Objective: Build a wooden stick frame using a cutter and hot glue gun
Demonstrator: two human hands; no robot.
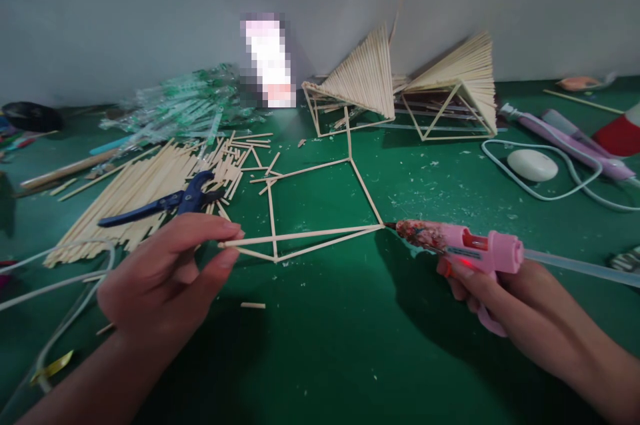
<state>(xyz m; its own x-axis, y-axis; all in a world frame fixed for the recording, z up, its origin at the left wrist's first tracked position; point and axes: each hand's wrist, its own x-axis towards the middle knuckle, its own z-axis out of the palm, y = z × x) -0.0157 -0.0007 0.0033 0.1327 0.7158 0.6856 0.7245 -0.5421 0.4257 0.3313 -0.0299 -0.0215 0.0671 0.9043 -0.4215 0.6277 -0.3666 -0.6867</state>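
My left hand (pixel 165 271) pinches the near end of a thin wooden stick (pixel 300 235) that lies across a stick frame (pixel 320 201) on the green table (pixel 325 345). The stick's far end meets the frame's right corner. My right hand (pixel 480 291) grips a pink hot glue gun (pixel 460 248), its nozzle touching that same corner. A clear glue stick pokes out of the gun's back.
A pile of loose sticks (pixel 135 195) with blue cutters (pixel 165 201) on it lies at the left. Two finished stick fans (pixel 365 78) (pixel 460 78) lean on the wall. A white cable (pixel 550 171), a white oval object (pixel 533 165) and plastic wrappers (pixel 180 105) lie around.
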